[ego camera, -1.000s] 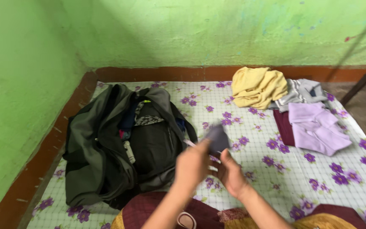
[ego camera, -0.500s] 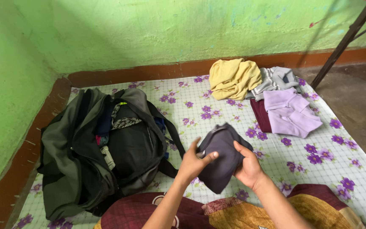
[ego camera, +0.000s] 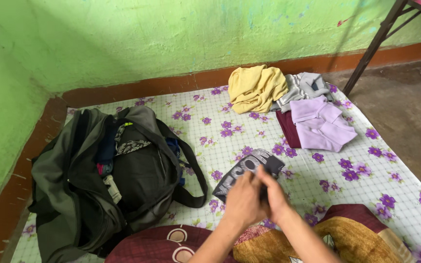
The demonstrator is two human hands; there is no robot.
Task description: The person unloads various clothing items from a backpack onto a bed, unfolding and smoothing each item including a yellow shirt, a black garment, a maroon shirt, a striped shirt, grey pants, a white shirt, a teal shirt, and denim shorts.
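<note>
My left hand (ego camera: pixel 242 199) and my right hand (ego camera: pixel 275 195) are pressed together over a small dark grey garment (ego camera: pixel 249 170) with a lighter pattern, both gripping its near end. The garment lies partly on the white bedsheet (ego camera: pixel 366 170) with purple flowers, just in front of my hands. A large dark green duffel bag (ego camera: pixel 108 180) lies open to the left, with clothes showing inside, its strap close to the garment.
A yellow cloth (ego camera: pixel 257 87), a grey garment (ego camera: pixel 303 87), a lilac shirt (ego camera: pixel 322 124) and a maroon cloth (ego camera: pixel 288 129) lie at the far right of the sheet. A maroon and gold blanket (ego camera: pixel 347 234) covers my lap. Green walls, bare floor and a metal frame leg (ego camera: pixel 373 46) stand around.
The view has shifted slightly left. My hands have drawn closer together over the dark garment, which looks more folded and now shows its patterned side.
</note>
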